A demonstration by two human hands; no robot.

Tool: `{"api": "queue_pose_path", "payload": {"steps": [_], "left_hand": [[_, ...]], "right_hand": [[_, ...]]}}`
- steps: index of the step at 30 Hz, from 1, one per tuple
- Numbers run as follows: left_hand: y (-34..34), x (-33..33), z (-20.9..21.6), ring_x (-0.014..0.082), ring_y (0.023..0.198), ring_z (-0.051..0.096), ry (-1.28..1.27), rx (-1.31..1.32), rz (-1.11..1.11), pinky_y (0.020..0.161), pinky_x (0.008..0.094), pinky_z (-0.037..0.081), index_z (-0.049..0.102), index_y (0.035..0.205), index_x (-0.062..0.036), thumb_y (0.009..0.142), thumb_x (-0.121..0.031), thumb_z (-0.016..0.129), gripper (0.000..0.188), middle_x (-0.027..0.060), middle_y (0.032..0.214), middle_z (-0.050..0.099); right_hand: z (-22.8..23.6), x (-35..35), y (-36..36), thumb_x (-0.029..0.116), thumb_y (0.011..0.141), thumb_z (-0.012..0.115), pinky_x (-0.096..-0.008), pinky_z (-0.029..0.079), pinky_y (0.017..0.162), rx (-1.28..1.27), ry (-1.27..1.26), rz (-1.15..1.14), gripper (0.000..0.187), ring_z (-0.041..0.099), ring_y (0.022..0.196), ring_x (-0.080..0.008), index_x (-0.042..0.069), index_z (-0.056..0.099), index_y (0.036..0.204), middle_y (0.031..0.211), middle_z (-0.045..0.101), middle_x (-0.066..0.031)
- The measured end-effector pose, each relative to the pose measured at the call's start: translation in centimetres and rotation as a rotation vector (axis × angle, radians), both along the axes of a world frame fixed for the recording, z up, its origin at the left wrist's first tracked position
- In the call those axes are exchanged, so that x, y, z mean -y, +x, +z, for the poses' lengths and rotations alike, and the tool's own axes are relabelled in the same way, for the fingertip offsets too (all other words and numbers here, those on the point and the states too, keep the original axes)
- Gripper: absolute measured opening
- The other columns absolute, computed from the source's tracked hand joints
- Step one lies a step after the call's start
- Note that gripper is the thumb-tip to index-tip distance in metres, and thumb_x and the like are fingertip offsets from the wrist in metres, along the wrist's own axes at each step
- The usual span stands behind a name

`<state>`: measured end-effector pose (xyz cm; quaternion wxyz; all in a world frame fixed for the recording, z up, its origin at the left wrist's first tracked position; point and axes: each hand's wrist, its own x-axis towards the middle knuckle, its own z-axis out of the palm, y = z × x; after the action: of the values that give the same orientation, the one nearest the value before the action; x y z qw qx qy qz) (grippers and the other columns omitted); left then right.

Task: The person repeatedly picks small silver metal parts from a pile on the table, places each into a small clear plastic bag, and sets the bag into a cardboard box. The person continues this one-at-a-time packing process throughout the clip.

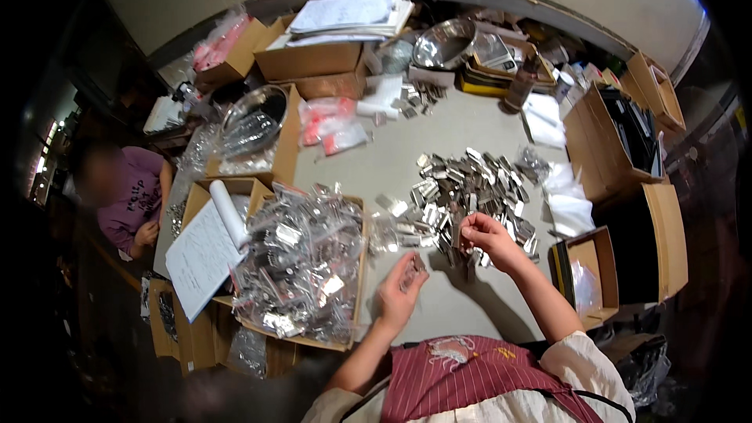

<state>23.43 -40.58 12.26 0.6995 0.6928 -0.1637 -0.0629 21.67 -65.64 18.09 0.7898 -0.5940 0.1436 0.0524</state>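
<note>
A loose heap of small shiny metal pieces [478, 188] lies on the grey table in front of me. My right hand [487, 236] is at the heap's near edge, its fingertips pinching one narrow metal piece [456, 235]. Lower and to the left, my left hand [399, 291] curls its fingers around a small metal piece [416, 265], partly hidden by the fingers. Just left of that hand stands a cardboard box [359, 282], heaped with small clear bags of metal parts [298, 258]. A few clear bags [382, 233] lie between this box and the heap.
White sheets [567, 197] and open cardboard boxes [599, 137] line the right side. Farther back are red-and-white bags [333, 121], a paper stack [345, 14], a metal bowl [444, 43] and a bottle [521, 88]. A person in purple [133, 192] sits at the left.
</note>
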Motion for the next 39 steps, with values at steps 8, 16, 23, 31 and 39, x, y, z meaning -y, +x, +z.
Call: {"api": "queue_pose_path", "payload": {"steps": [8, 16, 23, 31, 39], "left_hand": [[-1.1, 2.9, 7.4, 0.0200, 0.077, 0.066, 0.139, 0.497, -0.139, 0.071, 0.0315, 0.055, 0.062, 0.131, -0.0036, 0.080, -0.009, 0.084, 0.056, 0.0101, 0.099, 0.070], [-3.4, 1.2, 2.9, 0.0297, 0.081, 0.068, 0.306, 0.549, -0.406, 0.071, 0.0390, 0.054, 0.063, 0.125, -0.0048, 0.084, -0.018, 0.081, 0.046, 0.0122, 0.092, 0.069], [-5.3, -0.6, -0.5, 0.0210, 0.080, 0.069, 0.390, -0.025, -0.364, 0.072, 0.0326, 0.055, 0.063, 0.127, -0.0094, 0.087, -0.017, 0.079, 0.044, 0.0092, 0.093, 0.071], [-4.4, -0.7, 2.0, 0.0233, 0.081, 0.075, 0.379, -0.068, -0.182, 0.071, 0.0342, 0.056, 0.066, 0.121, -0.0035, 0.083, -0.019, 0.081, 0.043, 0.0131, 0.093, 0.075], [-3.7, 0.6, 4.8, 0.0244, 0.083, 0.068, 0.234, 0.500, -0.161, 0.072, 0.0344, 0.056, 0.063, 0.124, -0.0015, 0.081, -0.006, 0.081, 0.047, 0.0133, 0.109, 0.070]], "right_hand": [[2.7, -1.3, -5.6, 0.004, 0.095, 0.067, -0.0287, 0.054, 0.068, -0.004, 0.013, -0.003, 0.029, 0.064, 0.075, -0.0118, 0.002, 0.056, 0.122, 0.083, 0.065, -0.0020], [-0.4, -3.5, -10.8, 0.007, 0.095, 0.062, -0.0313, 0.057, 0.073, -0.231, 0.176, 0.005, 0.029, 0.069, 0.081, -0.0170, 0.000, 0.056, 0.123, 0.094, 0.071, -0.0090], [-4.7, -3.1, -10.0, 0.021, 0.091, 0.068, -0.0450, 0.052, 0.071, -0.078, -1.042, -0.010, 0.026, 0.066, 0.081, -0.0355, -0.002, 0.058, 0.098, 0.088, 0.065, -0.0204], [-7.6, -2.0, -8.5, 0.019, 0.091, 0.065, -0.0362, 0.051, 0.071, -0.078, -0.616, -0.056, 0.018, 0.063, 0.082, -0.0220, 0.001, 0.064, 0.091, 0.083, 0.064, -0.0070], [-1.5, -3.0, -9.5, 0.015, 0.092, 0.068, -0.0218, 0.043, 0.075, -0.175, 0.020, -0.078, 0.010, 0.055, 0.080, -0.0063, 0.005, 0.068, 0.093, 0.087, 0.063, 0.0036]]}}
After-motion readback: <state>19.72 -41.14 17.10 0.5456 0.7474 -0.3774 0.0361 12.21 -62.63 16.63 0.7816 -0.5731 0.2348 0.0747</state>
